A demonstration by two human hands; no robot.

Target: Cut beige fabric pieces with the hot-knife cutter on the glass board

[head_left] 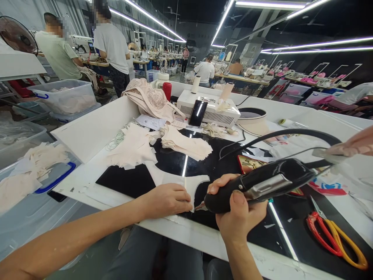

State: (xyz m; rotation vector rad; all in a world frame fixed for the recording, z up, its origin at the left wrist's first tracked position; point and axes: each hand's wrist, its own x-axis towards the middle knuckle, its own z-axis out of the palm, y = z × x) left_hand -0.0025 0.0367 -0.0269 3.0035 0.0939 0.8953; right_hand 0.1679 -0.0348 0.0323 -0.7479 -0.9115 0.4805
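Left hand [170,200]: palm down, fingers together and slightly bent, resting on the panel; underside hidden, so whether it pinches the cloth cannot be told.
Right hand [239,216]: closed around the tool, thumb on the near side.
Panel [190,184], one, pale: on the black board [128,181], at the table's near edge; partly covered by the left hand, its right end just beside the tool's tip. Contact with the tip: cannot be told.
Tool [271,181], one, black with a silver lever: held at a slant over the board, narrow end toward the panel.
Cable [291,132], black: arching above and behind the tool.
Cloth stacks, two, pale: left stack [132,147] and right stack [186,143], both beyond the left hand, the right one on the board.
Tray [241,160], red-rimmed: behind the tool, partly hidden by it.
Scissors [335,237], red and yellow handles: to the right of the right hand, well apart.
Phone [198,112]: leaning against the white box [186,102] at the back.
Spools, two: tall, standing on the box; white spool [196,84], peach spool [226,91].
Bras [148,99], a pile: back left, near a red bottle [167,91].
Label [151,122], white: between bras and stacks.
Bin [62,95], clear plastic: beyond the table, left.
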